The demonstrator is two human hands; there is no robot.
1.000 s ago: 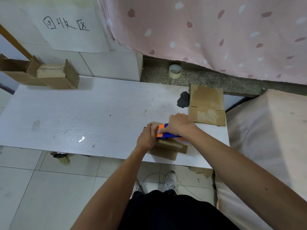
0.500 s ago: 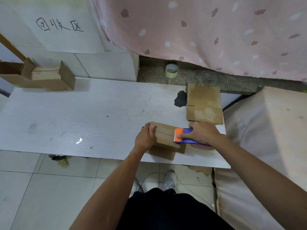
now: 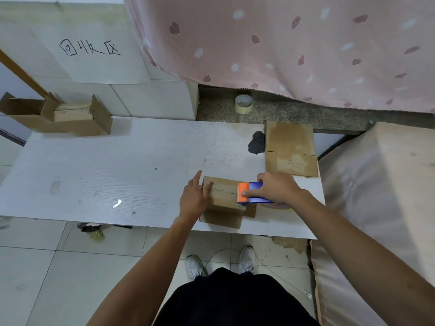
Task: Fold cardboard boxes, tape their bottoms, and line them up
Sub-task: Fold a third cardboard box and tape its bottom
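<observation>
A small folded cardboard box [image 3: 223, 196] lies bottom up near the front edge of the white table [image 3: 117, 165], a strip of clear tape along its seam. My left hand [image 3: 194, 198] presses on the box's left end with fingers nearly straight, thumb on top. My right hand [image 3: 275, 188] grips a blue and orange tape dispenser [image 3: 250, 192], its orange blade end resting on the box's right end. Two finished boxes [image 3: 77, 116] stand at the table's far left corner.
A flat unfolded cardboard blank [image 3: 290, 149] lies at the table's far right, beside a dark patch [image 3: 257, 142]. A spare tape roll [image 3: 243, 103] sits on the stone ledge behind. A covered cushion [image 3: 376, 196] borders the table's right; my feet and a cable are below.
My right hand has drawn the tape dispenser from the box's left end to its right end, laying tape along the seam. My left hand's fingers have straightened at the left end.
</observation>
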